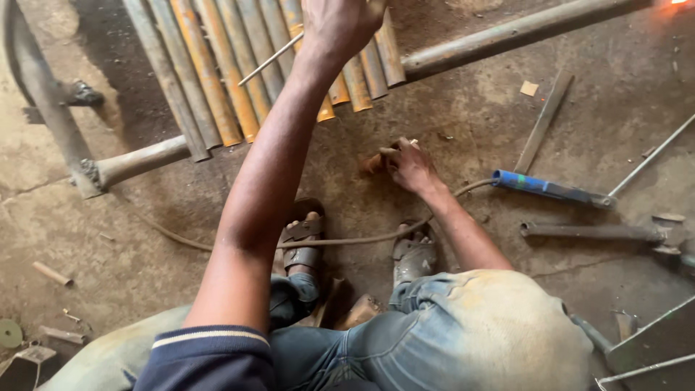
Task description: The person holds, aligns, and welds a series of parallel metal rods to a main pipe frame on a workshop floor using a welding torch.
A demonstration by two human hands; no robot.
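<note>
A row of rusty tubes (239, 72) is laid just beyond the left hand (340, 25), whose fingers are closed on a thin rod (269, 61). A small brown piece (373, 164) on the floor is gripped by the right hand (411, 166).

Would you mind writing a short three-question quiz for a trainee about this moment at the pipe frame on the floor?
1. True or false: the left hand holds a thin metal rod above the row of pipes.
2. What is the right hand doing? A) resting on the knee B) reaching down to the floor near a small brownish piece C) gripping the blue-handled tool
3. What runs across the floor between the sandalled feet and the hands?

Key
1. True.
2. B; what its fingers pinch cannot be told.
3. A thin cable, which leads toward the blue-handled tool.
</note>
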